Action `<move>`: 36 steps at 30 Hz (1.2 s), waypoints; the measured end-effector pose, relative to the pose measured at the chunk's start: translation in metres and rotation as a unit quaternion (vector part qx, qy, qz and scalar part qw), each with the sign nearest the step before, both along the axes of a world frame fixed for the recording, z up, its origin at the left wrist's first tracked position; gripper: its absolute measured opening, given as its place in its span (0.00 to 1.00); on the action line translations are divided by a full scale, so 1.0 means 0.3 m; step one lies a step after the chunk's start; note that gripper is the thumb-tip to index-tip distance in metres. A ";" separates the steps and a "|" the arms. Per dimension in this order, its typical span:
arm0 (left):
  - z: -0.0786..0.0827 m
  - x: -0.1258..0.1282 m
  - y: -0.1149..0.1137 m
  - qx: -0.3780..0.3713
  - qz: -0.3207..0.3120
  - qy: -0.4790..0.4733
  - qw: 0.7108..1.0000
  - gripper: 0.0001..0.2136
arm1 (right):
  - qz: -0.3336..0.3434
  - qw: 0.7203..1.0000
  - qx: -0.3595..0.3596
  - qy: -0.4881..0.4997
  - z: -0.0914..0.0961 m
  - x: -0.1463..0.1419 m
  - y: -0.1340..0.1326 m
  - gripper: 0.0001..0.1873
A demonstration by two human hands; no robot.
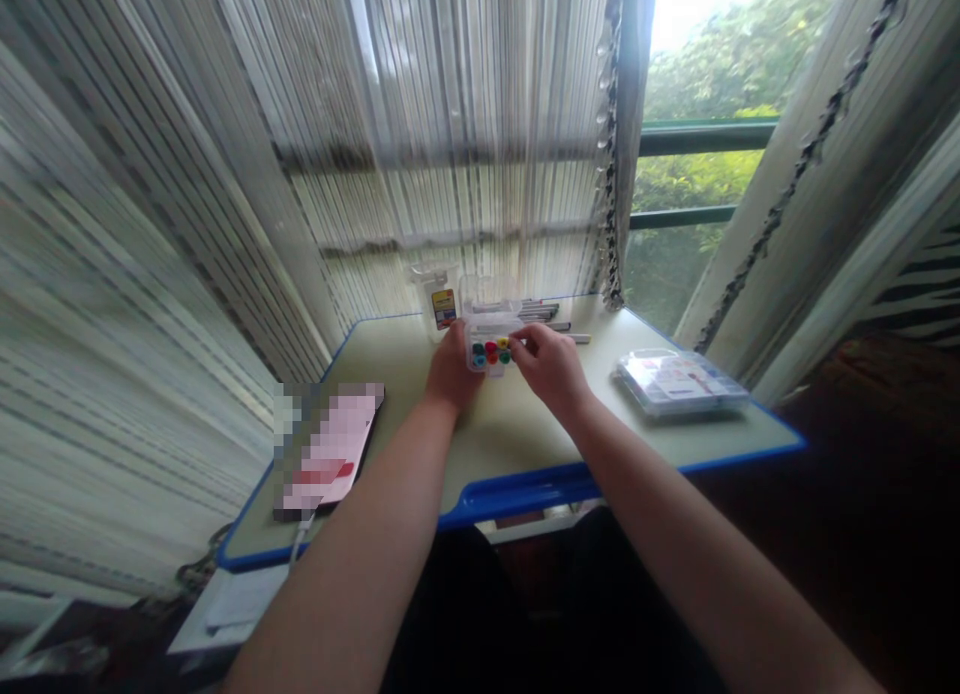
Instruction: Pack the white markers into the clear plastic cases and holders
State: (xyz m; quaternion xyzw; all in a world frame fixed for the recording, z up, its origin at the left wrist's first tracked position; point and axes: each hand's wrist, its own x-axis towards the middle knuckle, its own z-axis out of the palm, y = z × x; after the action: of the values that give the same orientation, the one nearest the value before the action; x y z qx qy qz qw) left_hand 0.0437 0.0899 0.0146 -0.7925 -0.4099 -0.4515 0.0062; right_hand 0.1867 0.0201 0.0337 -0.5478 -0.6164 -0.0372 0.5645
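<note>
My left hand is wrapped round the left side of a clear plastic case, which is held tilted up above the table with its lid open at the far side. Several round coloured marker ends, red, green, blue and yellow, face me inside the case. At the case's upper right corner, my right hand is closed, thumb and forefinger pinching at the yellow-capped marker. Loose markers with grey barrels lie on the table behind the hands, partly hidden by the case and right hand.
A clear container with a yellow label stands behind my left hand. On the right of the blue-edged table lies a flat clear box. A phone with a white cable lies at left. Curtains hang close behind the table.
</note>
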 end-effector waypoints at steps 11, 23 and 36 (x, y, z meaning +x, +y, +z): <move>-0.001 -0.004 -0.001 0.002 -0.012 -0.006 1.000 0.17 | 0.072 0.997 0.002 -0.021 0.012 0.042 0.000 0.08; -0.004 -0.006 0.006 0.040 -0.006 0.049 0.998 0.17 | 0.080 0.987 -0.067 -0.123 0.028 0.100 -0.003 0.05; -0.010 -0.005 0.011 0.043 0.003 0.016 0.999 0.17 | 0.077 0.985 0.011 -0.156 0.013 0.113 -0.001 0.10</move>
State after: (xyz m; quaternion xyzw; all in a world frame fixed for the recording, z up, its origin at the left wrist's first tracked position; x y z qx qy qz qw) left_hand 0.0421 0.0934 0.0117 -0.7973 -0.3923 -0.4562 0.0484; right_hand 0.2205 0.0197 0.0375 -0.4797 -0.7368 -0.0850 0.4689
